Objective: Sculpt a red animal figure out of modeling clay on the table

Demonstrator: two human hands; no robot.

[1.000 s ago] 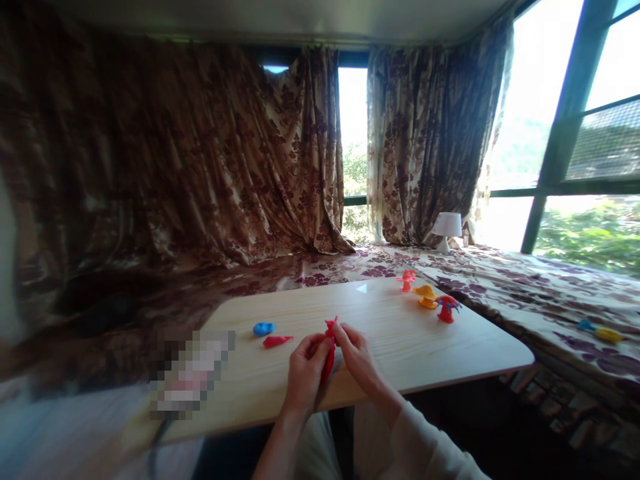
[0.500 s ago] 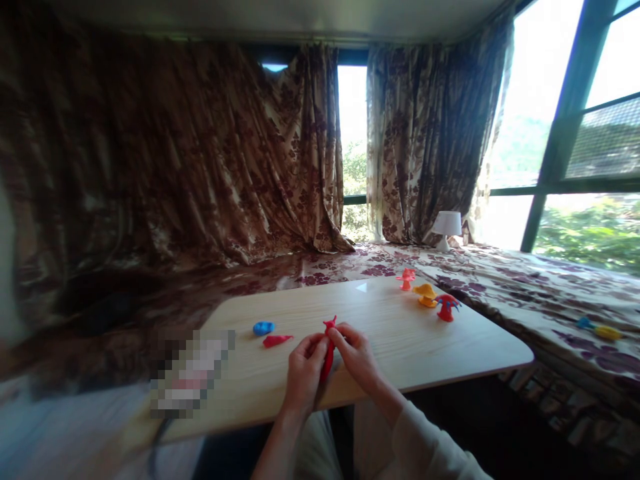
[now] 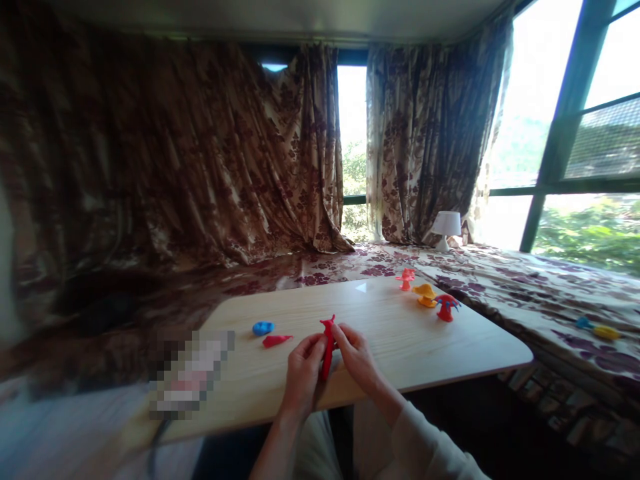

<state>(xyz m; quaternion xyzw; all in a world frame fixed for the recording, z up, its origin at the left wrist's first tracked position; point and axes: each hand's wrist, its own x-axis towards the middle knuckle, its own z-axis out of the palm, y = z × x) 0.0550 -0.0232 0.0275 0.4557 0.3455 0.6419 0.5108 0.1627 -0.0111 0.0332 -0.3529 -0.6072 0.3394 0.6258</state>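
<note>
Between my hands, above the table's near edge, is a red modelling clay figure (image 3: 328, 350), long and upright with two thin prongs on top. My left hand (image 3: 303, 363) pinches it from the left side. On the right, the fingers of my right hand (image 3: 354, 352) are closed on its upper part, just below the prongs. A pointed red clay piece (image 3: 276, 341) lies on the table to the left of my hands. Just behind that sits a blue clay lump (image 3: 263, 328).
Pink (image 3: 406, 280), yellow (image 3: 425, 295) and red-and-blue (image 3: 447, 308) clay figures stand at the back right of the pale wooden table (image 3: 410, 360). A blurred-out object (image 3: 193, 373) lies at its left edge. A white lamp (image 3: 446, 225) stands beyond.
My fingers have shifted slightly on the red clay figure, and more of its body shows between my hands. The pieces on the table have not moved.
</note>
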